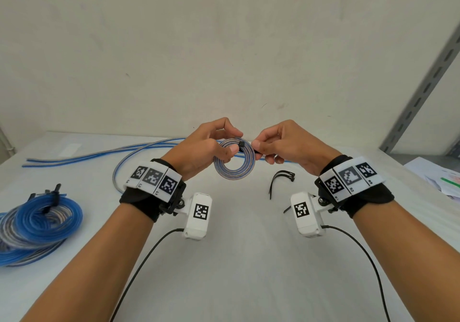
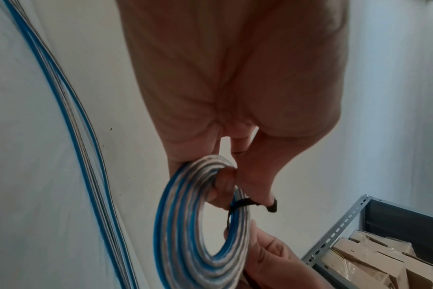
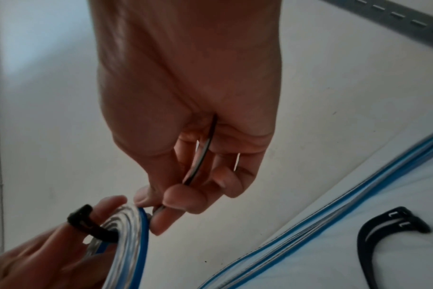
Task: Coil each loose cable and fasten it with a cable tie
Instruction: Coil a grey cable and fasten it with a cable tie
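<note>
Above the white table I hold a small coil of blue-and-silver cable (image 1: 234,166) upright between both hands. My left hand (image 1: 211,144) grips the coil's upper left rim, thumb pressed near the black head of a cable tie (image 1: 241,144) wrapped round the coil. The coil (image 2: 198,224) and the tie (image 2: 245,203) also show in the left wrist view. My right hand (image 1: 268,147) pinches the tie's tail at the coil's right edge. In the right wrist view the tail (image 3: 200,156) runs through the curled fingers (image 3: 181,197), and the tie's head (image 3: 81,217) sits by the left thumb.
Loose blue-and-silver cables (image 1: 99,153) lie across the table's back left. Several coiled, tied cables (image 1: 37,227) are piled at the left edge. Spare black cable ties (image 1: 281,178) lie to the right of centre. Papers (image 1: 438,179) and a grey shelf upright (image 1: 423,90) stand at right.
</note>
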